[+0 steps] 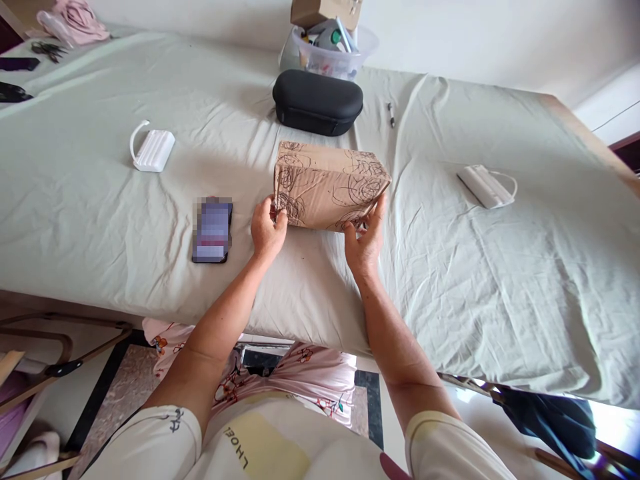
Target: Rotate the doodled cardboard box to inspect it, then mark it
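Observation:
A brown cardboard box point(325, 190) with black scribbled swirls on its faces is held between my two hands, tilted towards me over the cloth. My left hand point(269, 227) grips its near left corner, thumb on the front face. On the near right corner, my right hand point(366, 240) is closed around the edge with the thumb in front. The fingers behind the box are partly hidden. Left of my left hand lies a phone point(212, 232) with its screen lit and blurred. A black hard case point(318, 101) sits just beyond the box.
A pale green sheet point(480, 280) with wrinkles covers the table. White devices with looped straps lie at left point(155, 151) and right point(485, 185). A pen point(391, 115) lies near the case. Behind stands a clear plastic tub point(333, 61) of items, with pink cloth point(80, 23) at far left.

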`<action>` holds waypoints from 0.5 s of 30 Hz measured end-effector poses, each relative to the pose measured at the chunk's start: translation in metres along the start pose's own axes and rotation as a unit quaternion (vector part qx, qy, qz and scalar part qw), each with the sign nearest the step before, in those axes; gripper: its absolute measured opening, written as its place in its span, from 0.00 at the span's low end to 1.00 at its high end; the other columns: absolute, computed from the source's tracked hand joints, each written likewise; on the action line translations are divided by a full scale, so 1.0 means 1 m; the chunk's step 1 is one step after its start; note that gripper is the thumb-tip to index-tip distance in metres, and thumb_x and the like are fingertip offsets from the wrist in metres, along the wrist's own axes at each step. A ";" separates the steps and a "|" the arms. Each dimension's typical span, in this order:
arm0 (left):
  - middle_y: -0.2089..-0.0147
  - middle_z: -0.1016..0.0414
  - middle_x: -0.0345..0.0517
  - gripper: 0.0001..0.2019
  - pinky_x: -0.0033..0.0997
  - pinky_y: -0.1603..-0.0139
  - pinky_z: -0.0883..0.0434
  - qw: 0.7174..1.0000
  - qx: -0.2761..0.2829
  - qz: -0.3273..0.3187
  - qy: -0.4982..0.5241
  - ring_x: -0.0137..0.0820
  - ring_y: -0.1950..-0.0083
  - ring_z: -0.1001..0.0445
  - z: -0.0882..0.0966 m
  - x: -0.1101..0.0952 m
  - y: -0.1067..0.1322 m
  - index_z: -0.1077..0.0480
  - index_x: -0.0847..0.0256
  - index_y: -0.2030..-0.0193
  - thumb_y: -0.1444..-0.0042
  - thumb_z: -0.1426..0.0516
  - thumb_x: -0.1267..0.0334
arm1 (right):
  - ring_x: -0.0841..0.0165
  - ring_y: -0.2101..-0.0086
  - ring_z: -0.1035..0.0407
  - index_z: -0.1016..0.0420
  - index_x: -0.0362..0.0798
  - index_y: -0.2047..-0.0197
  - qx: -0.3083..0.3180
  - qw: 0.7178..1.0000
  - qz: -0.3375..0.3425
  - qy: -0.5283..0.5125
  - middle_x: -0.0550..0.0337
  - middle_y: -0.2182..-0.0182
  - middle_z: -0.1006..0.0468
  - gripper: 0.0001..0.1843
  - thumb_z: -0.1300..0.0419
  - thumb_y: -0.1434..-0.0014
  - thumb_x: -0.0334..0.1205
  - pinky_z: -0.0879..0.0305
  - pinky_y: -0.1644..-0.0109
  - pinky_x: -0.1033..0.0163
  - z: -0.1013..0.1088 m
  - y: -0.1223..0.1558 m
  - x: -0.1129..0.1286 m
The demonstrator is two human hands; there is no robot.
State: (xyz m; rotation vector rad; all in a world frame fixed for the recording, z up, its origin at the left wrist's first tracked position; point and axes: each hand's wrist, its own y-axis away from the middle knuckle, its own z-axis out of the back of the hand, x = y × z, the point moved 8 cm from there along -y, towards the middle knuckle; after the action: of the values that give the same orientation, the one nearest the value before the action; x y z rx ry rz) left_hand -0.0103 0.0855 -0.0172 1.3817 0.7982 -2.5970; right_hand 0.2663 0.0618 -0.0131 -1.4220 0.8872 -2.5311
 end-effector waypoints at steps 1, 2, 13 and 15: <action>0.54 0.20 0.47 0.15 0.39 0.44 0.21 1.000 -0.009 -0.003 0.002 0.36 0.56 0.19 0.002 -0.002 0.000 0.28 0.58 0.42 0.34 0.38 0.62 | 0.61 0.39 0.27 0.63 0.66 0.16 -0.009 1.000 -0.012 0.001 0.56 0.23 0.38 0.51 0.42 0.35 0.41 0.22 0.41 0.49 0.001 0.000 -0.003; 0.55 0.20 0.46 0.13 0.38 0.46 0.21 1.000 -0.018 -0.005 0.007 0.35 0.58 0.20 0.004 -0.004 0.000 0.28 0.58 0.44 0.33 0.38 0.61 | 0.60 0.40 0.27 0.59 0.65 0.17 -0.017 1.000 -0.023 0.001 0.55 0.25 0.35 0.48 0.43 0.35 0.42 0.22 0.41 0.48 0.002 0.000 -0.005; 0.59 0.22 0.46 0.12 0.35 0.51 0.24 0.985 -0.116 -0.084 0.092 0.33 0.58 0.22 0.036 -0.034 0.004 0.28 0.55 0.53 0.28 0.49 0.53 | 0.50 0.32 0.32 0.47 0.63 0.21 -0.073 0.996 0.037 -0.034 0.48 0.31 0.31 0.37 0.47 0.28 0.59 0.24 0.39 0.42 0.022 0.001 0.021; 0.57 0.22 0.48 0.13 0.37 0.47 0.24 0.985 -0.107 -0.111 0.078 0.35 0.54 0.22 0.039 -0.040 0.005 0.27 0.55 0.54 0.27 0.50 0.53 | 0.49 0.32 0.32 0.43 0.61 0.22 -0.094 0.993 0.054 -0.035 0.47 0.32 0.31 0.35 0.48 0.28 0.61 0.24 0.38 0.40 0.027 0.001 0.026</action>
State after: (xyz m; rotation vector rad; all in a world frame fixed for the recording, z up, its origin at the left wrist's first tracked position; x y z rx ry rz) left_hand -0.0141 0.0560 0.0307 1.5218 1.2801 -2.4837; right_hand 0.2736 0.0397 0.0168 -1.4604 1.1832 -2.3571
